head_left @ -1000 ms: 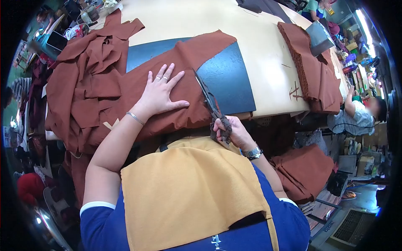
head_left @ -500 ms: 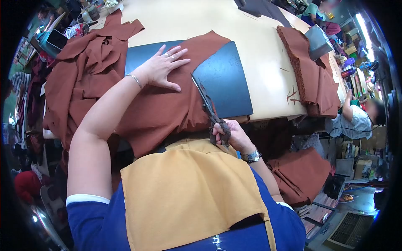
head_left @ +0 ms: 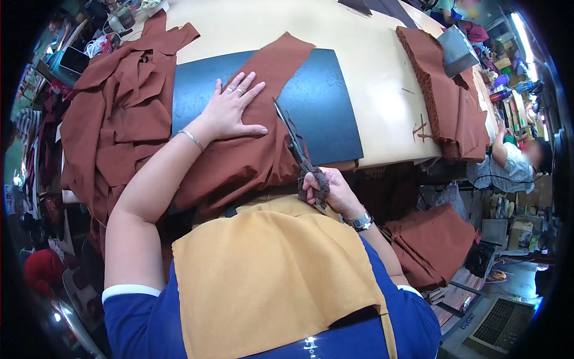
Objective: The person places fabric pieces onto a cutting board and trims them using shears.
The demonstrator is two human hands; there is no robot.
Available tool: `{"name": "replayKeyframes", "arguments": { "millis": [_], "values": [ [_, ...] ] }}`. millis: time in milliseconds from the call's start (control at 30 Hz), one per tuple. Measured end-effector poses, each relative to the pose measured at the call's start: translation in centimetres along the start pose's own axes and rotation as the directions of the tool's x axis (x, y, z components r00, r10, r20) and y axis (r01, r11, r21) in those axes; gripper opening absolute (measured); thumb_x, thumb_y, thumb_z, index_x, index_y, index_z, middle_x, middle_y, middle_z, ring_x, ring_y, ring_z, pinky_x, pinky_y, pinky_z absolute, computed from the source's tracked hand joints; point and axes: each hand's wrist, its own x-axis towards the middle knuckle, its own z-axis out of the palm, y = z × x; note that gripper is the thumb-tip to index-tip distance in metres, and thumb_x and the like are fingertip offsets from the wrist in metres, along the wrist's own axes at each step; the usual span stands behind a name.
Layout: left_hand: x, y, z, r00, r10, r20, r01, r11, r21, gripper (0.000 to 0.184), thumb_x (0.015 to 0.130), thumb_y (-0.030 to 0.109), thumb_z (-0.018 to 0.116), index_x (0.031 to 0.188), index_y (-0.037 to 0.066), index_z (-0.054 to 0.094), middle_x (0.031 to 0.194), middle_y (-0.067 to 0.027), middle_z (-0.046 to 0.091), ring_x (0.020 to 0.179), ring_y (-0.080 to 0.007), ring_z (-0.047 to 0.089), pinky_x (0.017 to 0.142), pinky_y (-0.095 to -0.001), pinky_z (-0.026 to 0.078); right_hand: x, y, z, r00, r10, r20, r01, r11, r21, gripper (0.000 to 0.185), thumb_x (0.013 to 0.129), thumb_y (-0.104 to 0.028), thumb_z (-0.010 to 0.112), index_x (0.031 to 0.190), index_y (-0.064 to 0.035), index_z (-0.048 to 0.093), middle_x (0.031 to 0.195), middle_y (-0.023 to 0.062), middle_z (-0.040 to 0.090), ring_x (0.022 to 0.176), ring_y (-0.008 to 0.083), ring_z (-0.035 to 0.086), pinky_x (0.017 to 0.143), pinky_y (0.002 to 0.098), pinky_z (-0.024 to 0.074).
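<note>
My left hand lies with spread fingers on a piece of reddish-brown fabric. The fabric's narrow end stretches over a dark board, and its wider part hangs in folds at the table's front edge. My right hand grips the wrapped handles of a pair of scissors. The blades point up and away from me, with their tips beside the fabric's right edge, above the board. Whether the tips touch the fabric I cannot tell.
Crumpled reddish-brown fabric is heaped at the left. A fabric stack with a metal block on it stands at the right of the pale table. More folded fabric sits lower right. Another person is at far right.
The fabric on the board has shifted left, baring more of the board along its right side. My left hand has moved slightly left and down with it; the scissors stay nearly in place.
</note>
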Motion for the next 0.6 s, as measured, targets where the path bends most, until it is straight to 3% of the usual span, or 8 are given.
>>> {"name": "replayKeyframes", "arguments": {
  "millis": [167,367,600],
  "values": [
    [-0.6,1.5,-0.1,0.999,-0.032,0.008,0.033,0.999,-0.015,0.105,0.07,0.079,0.055,0.15,0.019,0.023,0.157,-0.0126,0.015,0.144,-0.0333,0.013,0.109,-0.066,0.012,0.5,-0.3,0.1,1.0,-0.013,0.021,0.011,0.996,0.089,0.029,0.092,-0.032,0.062,0.08,-0.0068,0.062,0.065,-0.0007,0.059,0.057,0.0061,0.056,0.055,0.02,0.0458],
    [-1.2,3.2,0.3,0.986,-0.165,-0.025,0.164,0.986,-0.03,0.105,0.07,0.079,0.053,0.15,0.018,0.023,0.156,-0.0139,0.014,0.144,-0.0337,0.012,0.107,-0.0685,0.011,0.1,0.2,0.2,0.999,-0.036,-0.015,0.036,0.999,0.027,0.028,0.093,-0.032,0.061,0.08,-0.0066,0.061,0.065,-0.0004,0.059,0.057,0.006,0.056,0.055,0.0202,0.0459],
    [-1.9,5.5,0.6,0.969,-0.245,-0.029,0.245,0.969,-0.005,0.102,0.073,0.078,0.051,0.15,0.018,0.023,0.156,-0.0157,0.013,0.144,-0.0348,0.011,0.107,-0.069,0.011,0.3,0.0,0.3,1.0,-0.025,-0.017,0.026,0.994,0.11,0.028,0.093,-0.031,0.062,0.081,-0.0057,0.061,0.065,-0.0005,0.06,0.057,0.0056,0.057,0.055,0.0198,0.0463]
  ]
}}
